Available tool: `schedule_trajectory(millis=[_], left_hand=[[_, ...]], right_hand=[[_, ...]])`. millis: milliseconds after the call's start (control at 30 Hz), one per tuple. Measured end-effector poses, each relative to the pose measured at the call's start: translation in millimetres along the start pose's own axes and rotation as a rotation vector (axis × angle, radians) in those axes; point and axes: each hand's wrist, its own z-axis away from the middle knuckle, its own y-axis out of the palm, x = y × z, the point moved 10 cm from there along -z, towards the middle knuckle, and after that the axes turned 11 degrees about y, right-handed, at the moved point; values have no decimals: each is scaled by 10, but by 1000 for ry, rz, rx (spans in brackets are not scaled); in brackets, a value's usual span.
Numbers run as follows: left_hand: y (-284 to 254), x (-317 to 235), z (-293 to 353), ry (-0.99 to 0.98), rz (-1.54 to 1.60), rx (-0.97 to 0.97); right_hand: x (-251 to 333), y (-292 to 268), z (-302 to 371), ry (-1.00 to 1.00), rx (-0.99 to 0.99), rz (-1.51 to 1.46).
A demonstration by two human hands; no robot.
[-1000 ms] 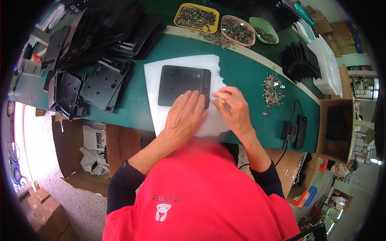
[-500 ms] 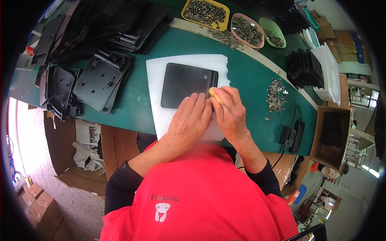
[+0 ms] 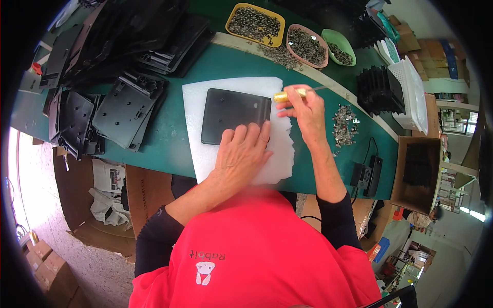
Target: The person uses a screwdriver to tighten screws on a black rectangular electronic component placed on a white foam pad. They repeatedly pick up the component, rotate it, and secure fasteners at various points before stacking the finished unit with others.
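Black panel point(image 3: 231, 113): laid flat on a white foam sheet point(image 3: 280, 159), which is set on the green table point(image 3: 174, 133).
Left hand point(image 3: 241, 149): palm down, fingers slightly spread; the fingertips are rested on the panel's lower edge near the right corner, and the thumb is held apart over the foam.
Right hand point(image 3: 308, 105): thumb and fingers are closed in a pinch around a yellow-handled tool point(image 3: 285, 96), just beside the panel's upper right; how high it is lifted cannot be told.
Tool tip: the thin shaft is pointed to the upper right, away from the panel.
Panel weight: probably light, so it could be nudged easily if not steadied.
Panel body: judged stiff, of thin plastic or coated metal; which of the 2 cannot be told.
Panel face: smooth and faintly shiny, so it may be slippery and easily scratched; cushioning is given by the foam.
Raised strip point(image 3: 267, 109): run along the right side; prying there is best avoided, as it could be the weaker part.
Panel hold: best gripped by 2 opposite edges, left and right, or pressed flat at a corner.
Beyond: small metal parts are kept in 3 trays, 1 of them a yellow tray point(image 3: 281, 32).
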Motion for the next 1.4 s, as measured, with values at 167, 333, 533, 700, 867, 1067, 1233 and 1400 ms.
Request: schedule_trajectory(millis=[167, 333, 533, 700, 867, 1067, 1233, 1400], left_hand=[[51, 14, 12, -37, -68, -7], [40, 1, 8, 2, -118, -36], [41, -9, 32, 10, -102, -34], [9, -17, 52, 19, -122, -82], [-136, -41, 22, 41, -15, -173], [-198, 40, 2, -51, 11, -141], [-484, 134, -417, -245, 726, -260], [-552, 4, -980, -463, 1539, -310]], right_hand=[[151, 219, -181, -74, 58, 293], [278, 392, -145, -265, 58, 585], [378, 519, 390, -643, -171, 688], [268, 416, 390, -477, -95, 478], [-164, -136, 196, -5, -31, 25], [-170, -137, 281, -154, 18, 222], [-147, -443, 511, -34, -119, 22], [-184, -764, 434, -98, -32, -266]])
